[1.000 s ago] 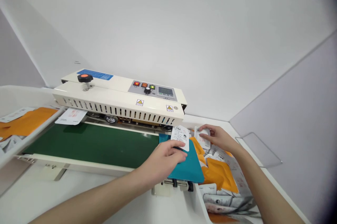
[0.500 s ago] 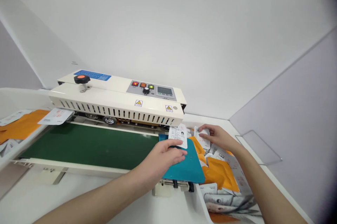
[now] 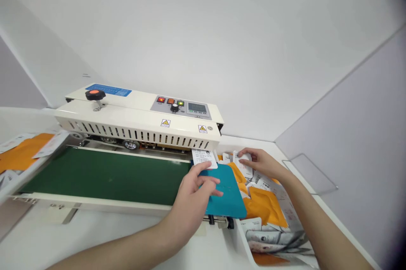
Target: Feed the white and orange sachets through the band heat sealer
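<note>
A white printed sachet (image 3: 203, 161) lies at the right end of the sealing machine (image 3: 136, 122), its far edge under the slotted guard. My left hand (image 3: 198, 194) rests its index fingertip on the near edge of that sachet, the other fingers apart over the teal plate (image 3: 226, 192). To the right, my right hand (image 3: 261, 162) pinches another white sachet (image 3: 243, 166) between thumb and fingers, above the heap in the white bin (image 3: 245, 246).
A green conveyor belt (image 3: 108, 177) runs along the machine's front. Orange and white sachets (image 3: 266, 206) fill the right bin. More sachets (image 3: 23, 151) lie in a tray at the far left. A wire stand (image 3: 312, 173) is by the right wall.
The sachet under my left hand has moved left and further beneath the guard, my index finger following. At the machine's left end, another sachet has dropped onto the tray. My right hand stays nearly still.
</note>
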Tool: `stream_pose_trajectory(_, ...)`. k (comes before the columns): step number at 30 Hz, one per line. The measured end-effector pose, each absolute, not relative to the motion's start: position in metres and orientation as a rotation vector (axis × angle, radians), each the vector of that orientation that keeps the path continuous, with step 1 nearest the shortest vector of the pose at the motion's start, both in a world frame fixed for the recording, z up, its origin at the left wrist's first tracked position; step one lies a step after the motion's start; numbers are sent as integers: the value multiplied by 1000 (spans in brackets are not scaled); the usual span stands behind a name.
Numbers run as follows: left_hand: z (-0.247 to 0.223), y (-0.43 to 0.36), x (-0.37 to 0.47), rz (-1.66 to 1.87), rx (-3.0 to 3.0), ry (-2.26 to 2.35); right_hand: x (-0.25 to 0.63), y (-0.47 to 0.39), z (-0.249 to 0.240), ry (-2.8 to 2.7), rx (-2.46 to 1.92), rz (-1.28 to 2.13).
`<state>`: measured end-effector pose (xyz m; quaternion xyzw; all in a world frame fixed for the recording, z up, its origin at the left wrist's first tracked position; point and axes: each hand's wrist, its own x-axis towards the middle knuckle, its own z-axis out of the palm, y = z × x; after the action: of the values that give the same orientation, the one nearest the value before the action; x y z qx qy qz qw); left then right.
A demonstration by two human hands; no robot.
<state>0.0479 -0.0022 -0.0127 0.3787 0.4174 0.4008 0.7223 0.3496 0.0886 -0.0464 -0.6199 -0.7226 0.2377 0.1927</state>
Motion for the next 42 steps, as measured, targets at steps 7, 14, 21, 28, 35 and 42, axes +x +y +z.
stream_pose_trajectory(7, -11, -2, 47, 869, 873, 918, 346, 85, -37, -1892, -1727, 753)
stream_pose_trajectory(14, -14, 1, 47, 853, 920, 882, 357, 87, -33, -1534, -1630, 773)
stream_pose_trajectory(21, -13, 6, 48, 799, 1019, 807, 353, 83, -29, -1342, -1395, 1051)
stream_pose_trajectory(28, -27, 11, 49, 802, 1268, 727, 332, 73, -26, -1574, -1196, 1359)
stream_pose_trajectory(35, -21, 12, 47, 715, 1301, 723, 320, 71, -25, -1673, -1070, 1540)
stream_pose_trajectory(42, -18, 14, 44, 613, 1270, 783, 308, 72, -28, -1626, -1155, 1409)
